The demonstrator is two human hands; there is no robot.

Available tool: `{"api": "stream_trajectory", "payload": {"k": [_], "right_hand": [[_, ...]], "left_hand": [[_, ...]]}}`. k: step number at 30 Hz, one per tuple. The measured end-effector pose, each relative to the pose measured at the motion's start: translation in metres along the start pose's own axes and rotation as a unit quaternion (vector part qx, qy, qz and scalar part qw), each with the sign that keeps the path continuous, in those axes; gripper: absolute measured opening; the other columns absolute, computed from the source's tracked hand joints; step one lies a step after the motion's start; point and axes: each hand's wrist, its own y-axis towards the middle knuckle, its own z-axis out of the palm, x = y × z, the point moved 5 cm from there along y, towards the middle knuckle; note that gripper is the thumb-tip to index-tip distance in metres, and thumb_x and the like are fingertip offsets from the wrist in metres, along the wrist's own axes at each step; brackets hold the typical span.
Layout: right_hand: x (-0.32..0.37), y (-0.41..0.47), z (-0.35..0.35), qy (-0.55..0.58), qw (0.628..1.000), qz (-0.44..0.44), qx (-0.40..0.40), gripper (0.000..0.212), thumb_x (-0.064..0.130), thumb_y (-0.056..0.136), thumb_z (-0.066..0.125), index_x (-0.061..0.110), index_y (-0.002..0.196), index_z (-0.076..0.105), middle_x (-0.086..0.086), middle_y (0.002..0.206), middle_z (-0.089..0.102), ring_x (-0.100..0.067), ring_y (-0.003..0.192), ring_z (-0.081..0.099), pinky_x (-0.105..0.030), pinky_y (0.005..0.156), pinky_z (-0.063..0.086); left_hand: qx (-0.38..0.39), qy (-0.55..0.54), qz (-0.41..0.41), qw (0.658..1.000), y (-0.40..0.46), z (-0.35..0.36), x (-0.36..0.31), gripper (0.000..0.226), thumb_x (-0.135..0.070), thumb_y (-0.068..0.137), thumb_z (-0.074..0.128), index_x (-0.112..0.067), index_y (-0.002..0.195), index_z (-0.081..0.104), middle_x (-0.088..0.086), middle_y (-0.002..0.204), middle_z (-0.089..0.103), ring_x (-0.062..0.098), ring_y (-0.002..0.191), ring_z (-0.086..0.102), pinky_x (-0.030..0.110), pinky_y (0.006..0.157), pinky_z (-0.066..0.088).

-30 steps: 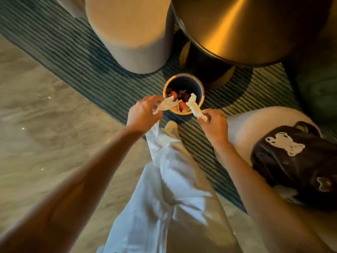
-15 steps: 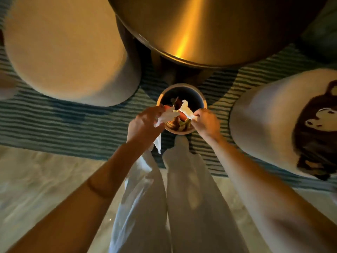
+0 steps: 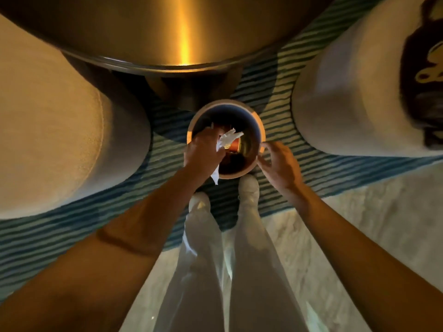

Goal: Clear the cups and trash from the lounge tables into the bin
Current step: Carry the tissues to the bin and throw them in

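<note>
While seen from above over white trouser legs (image 3: pixel 215 271) and pale shoes (image 3: pixel 248 188) on the striped rug (image 3: pixel 323 164): left hand (image 3: pixel 203 152) over the near-left rim of the bin (image 3: pixel 261 130), fingers curled round a crumpled white napkin (image 3: pixel 226 141), one corner trailing below the wrist outside the rim. Right hand (image 3: pixel 279 164) just beside the bin's right rim, fingers loosely spread, grasping nothing. Inside the bin, an orange cup (image 3: pixel 236 146) and darker trash, indistinct. Napkin judged feather-light, soft, easily torn and prone to cling; best pinched at its bunched middle and shaken free over the opening. Versus half a second earlier: right hand's paper scrap gone, hand drawn aside; left hand moved farther over the opening. Beyond: pouf (image 3: pixel 60 116) left, another (image 3: pixel 359 80) right, brass table (image 3: pixel 167 32) farthest.
</note>
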Motion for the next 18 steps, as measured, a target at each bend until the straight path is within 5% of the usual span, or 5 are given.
{"api": "stream_trajectory", "payload": {"k": [6,18], "right_hand": [[0.0,-0.02,0.003,-0.04,0.997,0.017,0.07,0.044,0.029,0.095,0.052,0.012,0.135,0.048,-0.009,0.132,0.055,-0.021,0.121,0.048,-0.03,0.101,0.037],[0.052,-0.069,-0.103,0.05,0.996,0.034,-0.072,0.029,0.022,0.094,0.055,0.007,0.119,0.061,-0.013,0.111,0.064,-0.025,0.102,0.059,-0.034,0.088,0.048]], "left_hand": [[0.036,0.073,0.033,0.996,0.019,0.013,-0.005,0.043,-0.026,0.087,0.064,-0.014,0.128,0.052,0.01,0.127,0.054,0.026,0.114,0.054,0.036,0.091,0.05],[0.041,0.191,0.182,0.964,-0.063,-0.087,-0.089,0.052,-0.031,0.091,0.055,-0.013,0.139,0.042,0.007,0.14,0.045,0.026,0.128,0.04,0.035,0.104,0.032]]}}
